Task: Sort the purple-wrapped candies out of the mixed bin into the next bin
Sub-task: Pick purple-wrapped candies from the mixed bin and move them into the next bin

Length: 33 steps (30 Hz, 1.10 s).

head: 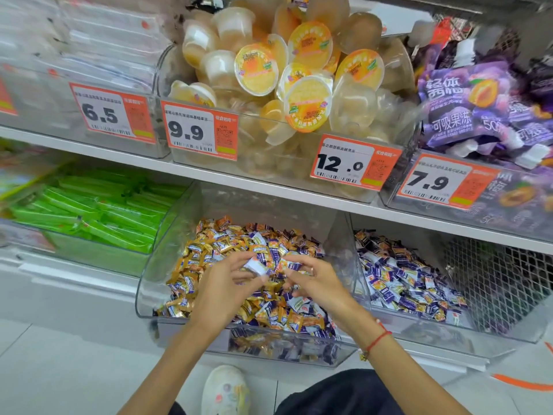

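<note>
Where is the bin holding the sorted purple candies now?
In the head view, the purple-candy bin sits on the lower shelf, immediately right of the mixed bin.

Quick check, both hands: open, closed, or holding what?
Left hand: pinching a purple-wrapped candy.
Right hand: fingers curled round purple-wrapped candies.

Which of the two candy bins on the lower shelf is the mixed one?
The bin under both hands, left of the other: gold and purple wrappers lie jumbled in it. The right-hand bin holds almost only purple-and-white ones.
</note>
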Tool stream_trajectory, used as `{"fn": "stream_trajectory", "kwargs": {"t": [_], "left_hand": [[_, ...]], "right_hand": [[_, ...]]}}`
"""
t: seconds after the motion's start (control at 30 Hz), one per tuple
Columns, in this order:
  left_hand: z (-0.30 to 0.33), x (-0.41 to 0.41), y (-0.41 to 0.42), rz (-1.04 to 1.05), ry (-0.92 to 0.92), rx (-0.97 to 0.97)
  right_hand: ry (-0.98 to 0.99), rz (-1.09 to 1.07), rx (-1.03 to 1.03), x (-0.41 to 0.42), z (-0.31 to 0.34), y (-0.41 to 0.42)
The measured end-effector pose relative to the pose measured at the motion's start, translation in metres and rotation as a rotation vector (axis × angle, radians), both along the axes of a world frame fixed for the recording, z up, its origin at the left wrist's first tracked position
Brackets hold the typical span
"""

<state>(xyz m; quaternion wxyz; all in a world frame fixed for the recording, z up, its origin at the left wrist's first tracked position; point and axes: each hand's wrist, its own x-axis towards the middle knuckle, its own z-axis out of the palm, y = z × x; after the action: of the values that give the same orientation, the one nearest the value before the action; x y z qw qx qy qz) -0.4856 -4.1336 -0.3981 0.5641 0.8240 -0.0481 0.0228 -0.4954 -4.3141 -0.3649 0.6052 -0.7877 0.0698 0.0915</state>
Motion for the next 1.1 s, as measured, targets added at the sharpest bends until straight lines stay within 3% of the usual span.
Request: {"fn": "stream_trajectory", "kwargs": {"t": [0.17, 0.3, 0.37, 0.43, 0.5, 0.57, 0.63, 0.7, 0.77, 0.83, 0.93, 1.0, 1.03, 1.1], "left_hand": [[0.018, -0.006, -0.026, -0.087, -0.224, 0.155], [0.022, -0.003, -0.035, -0.155, -0.382, 0.244], [0.021, 0.003, -0.027, -0.187, -0.303, 0.224], [0.016, 0.011, -0.011, -0.220, -0.207, 0.376], [0.008, 0.018, 0.003, -0.266, -0.115, 0.625], [0.002, 0.020, 0.007, -0.315, -0.028, 0.771], [0.001, 0.020, 0.005, -0.319, -0.013, 0.815], [0.003, 0.020, 0.001, -0.290, -0.020, 0.812], [0.006, 0.019, 0.000, -0.265, -0.027, 0.826], [0.008, 0.015, 0.001, -0.246, -0.062, 0.863], [0.007, 0.009, 0.007, -0.300, -0.071, 0.880], [0.006, 0.008, 0.012, -0.332, -0.041, 0.869], [0.005, 0.008, 0.013, -0.331, -0.036, 0.863], [0.003, 0.009, 0.011, -0.299, -0.050, 0.856]], "right_hand": [[0.102, 0.004, 0.388, -0.012, 0.009, 0.003], [-0.056, -0.128, 0.209, -0.023, 0.020, 0.001], [-0.201, -0.215, 0.153, -0.032, 0.023, -0.010], [-0.399, -0.365, 0.050, -0.037, 0.024, -0.032], [-0.586, -0.506, -0.196, -0.032, 0.019, -0.064], [-0.646, -0.553, -0.524, -0.018, 0.003, -0.100], [-0.445, -0.455, -0.772, 0.001, -0.025, -0.133], [-0.128, -0.169, -1.004, 0.012, -0.052, -0.157], [0.037, -0.017, -1.124, 0.017, -0.062, -0.168], [-0.026, -0.082, -1.075, 0.015, -0.051, -0.162], [-0.458, -0.312, -0.982, -0.002, -0.020, -0.125], [-0.678, -0.306, -0.834, -0.013, 0.000, -0.090], [-0.677, -0.210, -0.796, -0.016, 0.006, -0.071], [-0.483, 0.076, -0.828, -0.010, 0.003, -0.041]]}}
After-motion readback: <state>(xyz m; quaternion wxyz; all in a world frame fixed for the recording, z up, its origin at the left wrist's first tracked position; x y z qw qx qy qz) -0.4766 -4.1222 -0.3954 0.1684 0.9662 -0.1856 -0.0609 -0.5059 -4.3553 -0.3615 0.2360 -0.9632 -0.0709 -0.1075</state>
